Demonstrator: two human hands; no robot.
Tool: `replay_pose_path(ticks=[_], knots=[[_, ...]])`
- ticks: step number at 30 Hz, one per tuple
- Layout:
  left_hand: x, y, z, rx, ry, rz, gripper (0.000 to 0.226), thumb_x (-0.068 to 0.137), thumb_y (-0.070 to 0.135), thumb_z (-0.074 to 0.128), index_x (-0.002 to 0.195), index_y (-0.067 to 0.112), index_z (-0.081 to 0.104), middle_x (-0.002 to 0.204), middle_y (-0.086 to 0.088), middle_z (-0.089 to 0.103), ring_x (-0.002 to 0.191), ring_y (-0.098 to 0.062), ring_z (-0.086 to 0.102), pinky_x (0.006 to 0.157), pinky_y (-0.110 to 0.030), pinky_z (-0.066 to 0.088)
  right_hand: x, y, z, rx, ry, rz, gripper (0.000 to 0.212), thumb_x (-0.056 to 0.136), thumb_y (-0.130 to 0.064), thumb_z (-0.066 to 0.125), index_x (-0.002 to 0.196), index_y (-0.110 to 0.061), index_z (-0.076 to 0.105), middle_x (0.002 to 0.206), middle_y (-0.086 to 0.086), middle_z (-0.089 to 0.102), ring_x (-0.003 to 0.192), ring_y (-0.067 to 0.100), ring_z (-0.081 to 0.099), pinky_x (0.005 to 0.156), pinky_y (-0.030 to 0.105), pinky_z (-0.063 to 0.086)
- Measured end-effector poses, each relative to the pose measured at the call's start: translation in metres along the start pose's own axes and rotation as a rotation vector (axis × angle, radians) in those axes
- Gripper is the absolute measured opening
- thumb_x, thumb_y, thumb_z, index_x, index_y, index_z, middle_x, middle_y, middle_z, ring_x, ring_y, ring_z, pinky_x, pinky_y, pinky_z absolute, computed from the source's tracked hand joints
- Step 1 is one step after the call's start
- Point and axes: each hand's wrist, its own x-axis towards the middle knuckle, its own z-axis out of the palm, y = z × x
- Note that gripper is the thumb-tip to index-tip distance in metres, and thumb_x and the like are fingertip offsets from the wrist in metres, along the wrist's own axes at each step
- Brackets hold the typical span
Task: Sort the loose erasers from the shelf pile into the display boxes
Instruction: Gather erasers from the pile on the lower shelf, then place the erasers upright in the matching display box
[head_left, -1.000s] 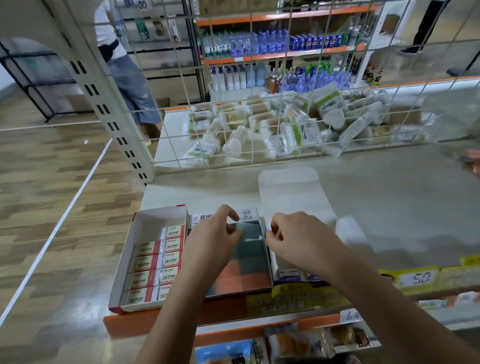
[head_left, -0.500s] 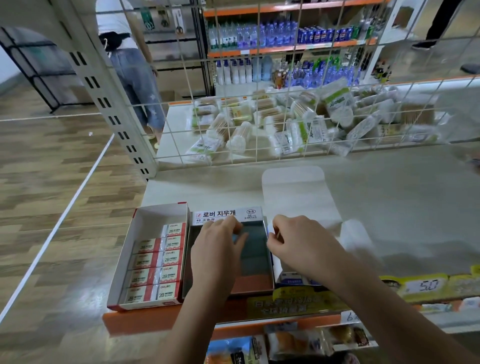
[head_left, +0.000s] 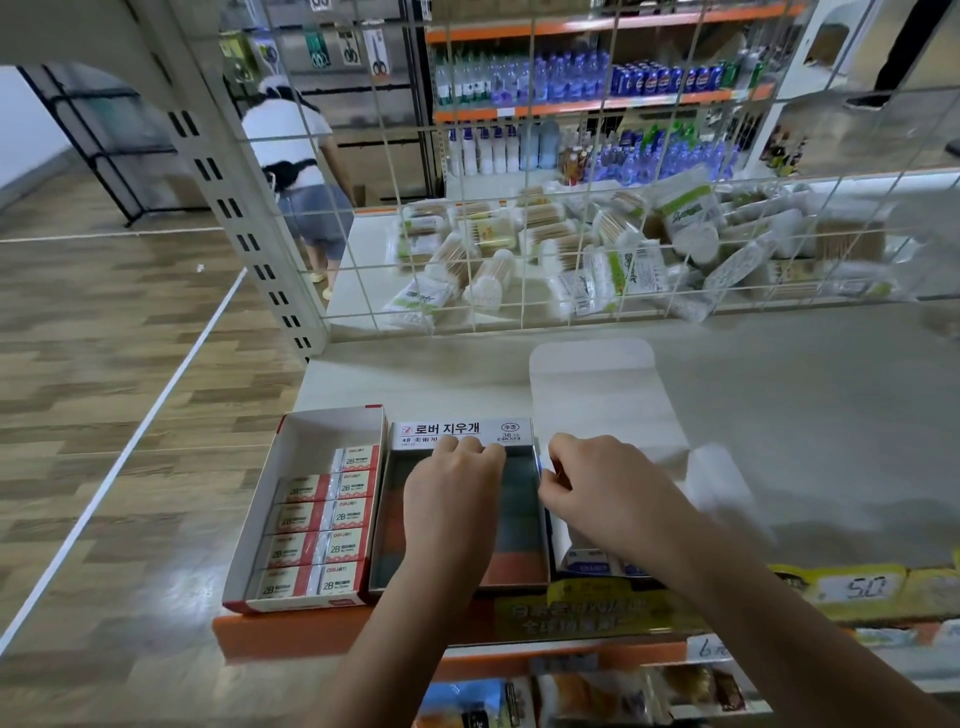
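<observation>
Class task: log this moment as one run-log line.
left hand: fingers on middle display box back edge | right hand: at its right wall | 2B eraser box: untouched

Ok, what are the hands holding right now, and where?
The left hand curls its fingers over the far end wall of the middle display box. The right hand pinches at that box's right edge; whether it holds an eraser cannot be told.

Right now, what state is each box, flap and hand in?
Red-and-white 2B eraser box: open, partly filled, far end bare.
Middle display box: open, holds dark erasers.
Right box: mostly hidden by the right hand; contents unclear.
White box flap: folded back flat on the shelf.
Left hand: fingers curled over the middle box's far wall.
Right hand: fingers curled at the middle box's right wall; grip unclear.
</observation>
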Motion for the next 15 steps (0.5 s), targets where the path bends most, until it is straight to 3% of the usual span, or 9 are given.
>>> replay_pose_path(ticks=[2, 6, 7, 9, 11, 15], knots=[[0.001, -0.001, 0.004, 0.048, 0.005, 0.006, 0.005, 0.083, 0.011, 0.062, 0.083, 0.017, 0.061, 0.077, 0.001, 0.060, 0.067, -0.012, 0.036, 0.048, -0.022, 0.016, 0.001, 0.001, 0.001, -0.005, 0.007, -0.011, 0.018, 0.095, -0.031, 0.040, 0.083, -0.018, 0.042, 0.069, -0.004, 0.048, 0.061, 0.011, 0.047, 0.053, 0.024, 0.037], [0.002, 0.005, -0.013, 0.128, -0.033, 0.096, 0.031, 0.033, 0.004, 0.083, 0.049, 0.015, 0.058, 0.045, 0.002, 0.051, 0.043, -0.014, 0.046, 0.041, -0.019, 0.017, 0.001, 0.001, 0.000, -0.021, 0.019, -0.028, 0.019, 0.094, -0.032, 0.040, 0.080, -0.019, 0.040, 0.068, -0.004, 0.046, 0.058, 0.009, 0.044, 0.049, 0.023, 0.032], [0.004, 0.006, -0.016, 0.149, -0.018, 0.110, 0.032, 0.030, 0.004, 0.083, 0.046, 0.015, 0.057, 0.044, 0.002, 0.050, 0.042, -0.014, 0.048, 0.041, -0.019, 0.017, 0.001, 0.000, -0.001, -0.025, 0.019, -0.032, 0.019, 0.094, -0.033, 0.040, 0.081, -0.019, 0.042, 0.068, -0.004, 0.047, 0.059, 0.009, 0.045, 0.049, 0.023, 0.032], [0.004, 0.005, -0.014, 0.161, -0.046, 0.136, 0.019, 0.053, 0.005, 0.078, 0.063, 0.014, 0.064, 0.059, 0.000, 0.058, 0.057, -0.015, 0.053, 0.046, -0.022, 0.023, 0.001, 0.000, -0.002, -0.026, 0.016, -0.044, 0.019, 0.094, -0.034, 0.041, 0.082, -0.019, 0.044, 0.070, -0.004, 0.048, 0.062, 0.010, 0.047, 0.051, 0.023, 0.033], [0.007, 0.003, -0.004, 0.154, -0.065, 0.104, 0.015, 0.083, 0.004, 0.054, 0.092, 0.012, 0.062, 0.087, -0.003, 0.061, 0.079, -0.017, 0.050, 0.057, -0.026, 0.028, 0.002, 0.001, -0.006, -0.008, 0.006, -0.053, 0.022, 0.093, -0.035, 0.042, 0.076, -0.022, 0.043, 0.069, -0.005, 0.047, 0.061, 0.010, 0.045, 0.050, 0.024, 0.030], [0.014, -0.006, -0.007, 0.056, -0.082, 0.081, 0.017, 0.095, 0.019, 0.047, 0.102, 0.015, 0.063, 0.099, -0.003, 0.063, 0.092, -0.021, 0.056, 0.064, -0.029, 0.039, 0.006, 0.005, -0.022, -0.019, -0.142, -0.094, 0.031, 0.097, -0.038, 0.040, 0.073, -0.021, 0.047, 0.074, -0.002, 0.052, 0.066, 0.012, 0.047, 0.055, 0.026, 0.032]])
